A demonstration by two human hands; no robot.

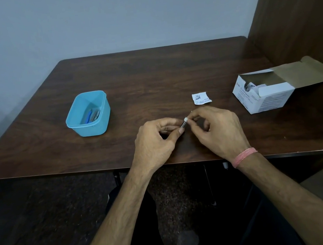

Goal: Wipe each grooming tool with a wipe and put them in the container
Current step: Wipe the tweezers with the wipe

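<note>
Your left hand [154,141] pinches a thin metal grooming tool [182,125] between thumb and curled fingers, just above the near middle of the dark wooden table [151,75]. Your right hand [217,130] pinches a small white wipe [185,119] around the tool's upper end. The blue container [88,113], already holding several tools, sits well to the left. A torn wipe packet [200,98] lies just beyond your hands, and an open white box [267,90] stands at the far right.
</note>
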